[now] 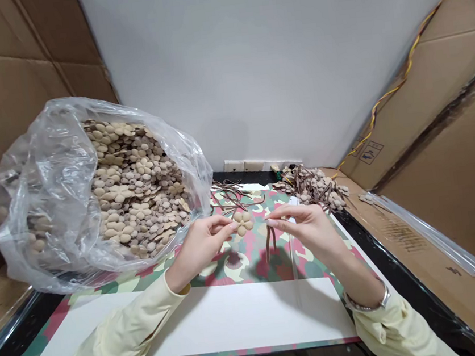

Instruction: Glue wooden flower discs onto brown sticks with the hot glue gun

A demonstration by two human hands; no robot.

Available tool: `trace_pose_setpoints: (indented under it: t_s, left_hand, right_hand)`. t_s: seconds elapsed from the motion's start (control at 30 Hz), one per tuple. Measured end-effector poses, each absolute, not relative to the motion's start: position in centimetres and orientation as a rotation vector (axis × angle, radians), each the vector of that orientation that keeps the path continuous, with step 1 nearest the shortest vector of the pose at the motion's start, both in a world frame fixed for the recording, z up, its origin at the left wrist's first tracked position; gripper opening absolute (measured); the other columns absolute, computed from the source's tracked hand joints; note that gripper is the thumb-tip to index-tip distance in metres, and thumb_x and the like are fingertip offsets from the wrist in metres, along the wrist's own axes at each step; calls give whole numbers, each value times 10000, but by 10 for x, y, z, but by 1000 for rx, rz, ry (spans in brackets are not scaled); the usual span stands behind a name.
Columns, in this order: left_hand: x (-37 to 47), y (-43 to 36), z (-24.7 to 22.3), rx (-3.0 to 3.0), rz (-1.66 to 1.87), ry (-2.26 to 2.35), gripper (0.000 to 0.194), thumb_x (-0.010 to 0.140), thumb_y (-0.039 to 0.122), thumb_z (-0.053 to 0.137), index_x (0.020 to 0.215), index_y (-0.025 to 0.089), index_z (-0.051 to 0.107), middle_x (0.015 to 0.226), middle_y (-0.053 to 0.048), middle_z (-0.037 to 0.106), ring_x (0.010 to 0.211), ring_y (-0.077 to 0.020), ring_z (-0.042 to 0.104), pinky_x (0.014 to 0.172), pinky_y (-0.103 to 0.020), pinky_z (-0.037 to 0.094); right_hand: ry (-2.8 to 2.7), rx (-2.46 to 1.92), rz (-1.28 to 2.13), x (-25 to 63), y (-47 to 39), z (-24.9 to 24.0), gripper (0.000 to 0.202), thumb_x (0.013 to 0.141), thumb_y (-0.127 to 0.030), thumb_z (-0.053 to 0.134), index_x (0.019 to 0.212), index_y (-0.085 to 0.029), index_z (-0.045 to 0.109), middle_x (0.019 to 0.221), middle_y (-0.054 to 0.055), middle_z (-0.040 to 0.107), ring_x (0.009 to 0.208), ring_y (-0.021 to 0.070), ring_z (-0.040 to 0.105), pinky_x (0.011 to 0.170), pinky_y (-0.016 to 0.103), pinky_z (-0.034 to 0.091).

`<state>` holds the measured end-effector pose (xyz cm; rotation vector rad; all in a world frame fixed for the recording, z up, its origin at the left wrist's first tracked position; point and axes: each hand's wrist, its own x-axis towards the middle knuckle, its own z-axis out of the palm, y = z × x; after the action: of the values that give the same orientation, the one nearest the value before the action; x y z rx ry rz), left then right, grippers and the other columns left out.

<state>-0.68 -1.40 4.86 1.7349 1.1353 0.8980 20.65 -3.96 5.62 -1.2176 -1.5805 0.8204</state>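
Between thumb and fingers, my left hand [204, 243] pinches a beige flower-shaped piece [243, 223] by its left edge, with its rounded petals facing me. To the right and a small gap apart, my right hand [305, 228] is closed on a thin brown cord [268, 243], which hangs down folded in two strands. Both hands are above a camouflage-patterned mat [250, 256]. Left of my left hand, a clear plastic bag [55, 181] lies open, full of similar beige flower pieces [135, 184].
Loose brown cords [235, 195] lie at the back of the mat. A heap of flower pieces with cords [318, 187] sits at the back right. A white sheet [219, 320] covers the mat's front. Cardboard [446, 165] stands at the sides, and a wall [229, 70] with sockets behind.
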Motion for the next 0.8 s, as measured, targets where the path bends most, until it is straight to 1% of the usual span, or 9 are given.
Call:
trace_pose_setpoints:
  t_s: [0.1, 0.2, 0.27, 0.37, 0.47, 0.53, 0.67, 0.8]
  left_hand:
    - [-4, -18, 45, 1795, 956, 1120, 254, 797, 373, 544, 791, 159, 681, 741, -21, 692, 634, -144, 587, 545, -205, 411]
    - [-1, -22, 41, 1819, 1014, 1094, 242, 810, 361, 531, 810, 172, 681, 759, -17, 696, 643, -143, 594, 563, -200, 421]
    - [0, -23, 38, 1839, 1042, 1093, 228, 815, 350, 531, 822, 177, 679, 771, -12, 698, 645, -137, 597, 580, -196, 426]
    - [1, -24, 36, 1878, 1064, 1101, 225, 827, 340, 520, 803, 183, 678, 746, 2, 691, 593, -118, 579, 565, -189, 419]
    - [2, -25, 33, 1918, 1058, 1082, 249, 845, 350, 492, 796, 190, 677, 724, 13, 684, 541, -103, 555, 515, -186, 397]
    - [2, -26, 32, 1940, 1050, 1081, 252, 851, 356, 485, 820, 195, 677, 739, 11, 691, 565, -111, 572, 531, -190, 404]
    - [2, -26, 28, 1955, 1054, 1071, 247, 849, 361, 492, 844, 200, 679, 793, -2, 711, 684, -148, 627, 637, -208, 443]
    - [3, -27, 27, 1911, 1035, 1061, 257, 835, 389, 507, 836, 201, 683, 801, -13, 717, 705, -167, 647, 648, -223, 465]
  right_hand:
    - [-1675, -1159, 688, 195, -43, 50, 87, 736, -307, 675, 785, -245, 711, 785, 32, 686, 755, 206, 598, 702, 327, 438]
    - [-1706, -1182, 550, 188, -45, 46, 27, 734, -263, 681, 740, -237, 685, 752, 36, 656, 728, 206, 580, 698, 338, 428]
    - [-1732, -1183, 478, 186, -46, 46, 13, 732, -241, 685, 728, -240, 673, 753, 34, 636, 757, 209, 566, 730, 349, 417]
    - [-1759, -1137, 424, 183, -47, 46, 35, 732, -219, 687, 722, -249, 672, 823, 36, 598, 839, 212, 545, 791, 360, 403]
    - [-1754, -1131, 398, 181, -46, 44, 41, 720, -215, 697, 721, -254, 685, 886, 40, 540, 884, 212, 523, 811, 364, 396]
    - [-1747, -1139, 383, 180, -44, 41, 47, 715, -208, 701, 723, -254, 690, 890, 39, 524, 890, 210, 514, 819, 367, 391]
    - [-1737, -1139, 394, 178, -41, 38, 54, 725, -196, 688, 718, -249, 684, 868, 35, 511, 883, 206, 513, 818, 365, 396]
    - [-1716, -1147, 391, 176, -41, 37, 47, 728, -213, 682, 725, -238, 642, 852, 28, 504, 868, 198, 516, 800, 351, 405]
